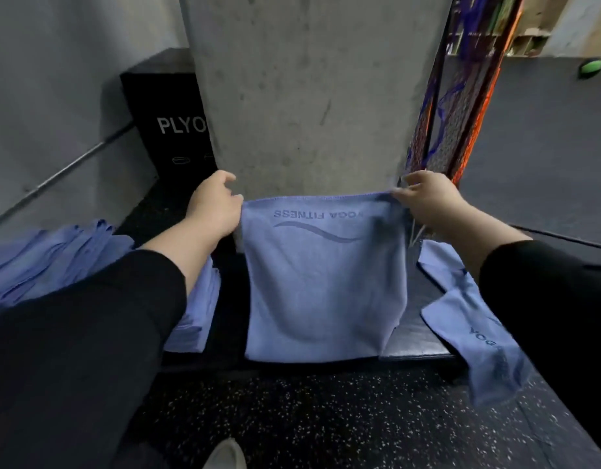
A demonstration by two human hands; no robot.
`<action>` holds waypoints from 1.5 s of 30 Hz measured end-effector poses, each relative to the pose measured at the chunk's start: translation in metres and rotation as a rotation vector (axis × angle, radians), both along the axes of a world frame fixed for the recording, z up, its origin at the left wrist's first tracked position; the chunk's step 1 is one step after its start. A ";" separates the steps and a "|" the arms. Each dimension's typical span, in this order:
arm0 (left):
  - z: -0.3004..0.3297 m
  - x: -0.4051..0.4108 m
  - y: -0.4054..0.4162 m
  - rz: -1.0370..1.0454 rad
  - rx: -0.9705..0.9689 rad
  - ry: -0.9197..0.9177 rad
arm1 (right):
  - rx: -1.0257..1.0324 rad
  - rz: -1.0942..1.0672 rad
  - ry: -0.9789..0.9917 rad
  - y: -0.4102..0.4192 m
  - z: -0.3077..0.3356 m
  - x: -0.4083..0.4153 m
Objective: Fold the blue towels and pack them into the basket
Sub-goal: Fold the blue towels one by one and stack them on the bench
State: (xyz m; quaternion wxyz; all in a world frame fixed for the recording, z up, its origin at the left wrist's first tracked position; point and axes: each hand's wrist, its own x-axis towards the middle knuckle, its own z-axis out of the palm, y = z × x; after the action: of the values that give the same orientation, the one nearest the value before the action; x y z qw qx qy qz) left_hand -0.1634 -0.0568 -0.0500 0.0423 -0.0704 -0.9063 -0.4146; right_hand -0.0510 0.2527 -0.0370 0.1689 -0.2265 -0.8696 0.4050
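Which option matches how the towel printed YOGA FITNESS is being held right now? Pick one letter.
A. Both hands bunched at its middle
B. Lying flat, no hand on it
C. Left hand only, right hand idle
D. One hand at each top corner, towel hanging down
D: the left hand and the right hand each pinch a top corner of the towel, which hangs down between them in front of the concrete pillar.

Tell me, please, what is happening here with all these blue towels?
A person is folding towels. The left hand and the right hand each pinch a top corner of a blue "YOGA FITNESS" towel, holding it spread above a dark bench. A stack of folded towels sits at left; another towel drapes at right. No basket is visible.
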 end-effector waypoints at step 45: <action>-0.128 0.086 0.049 -0.776 -0.886 -0.255 | -0.654 0.070 -0.004 -0.009 -0.126 0.066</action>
State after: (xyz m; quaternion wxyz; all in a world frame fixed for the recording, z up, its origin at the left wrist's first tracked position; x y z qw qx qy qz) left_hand -0.0776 -0.0078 -0.1780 -0.2544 -0.3569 -0.8987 0.0123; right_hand 0.0149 0.2433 -0.1628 0.0714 -0.2393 -0.7009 0.6681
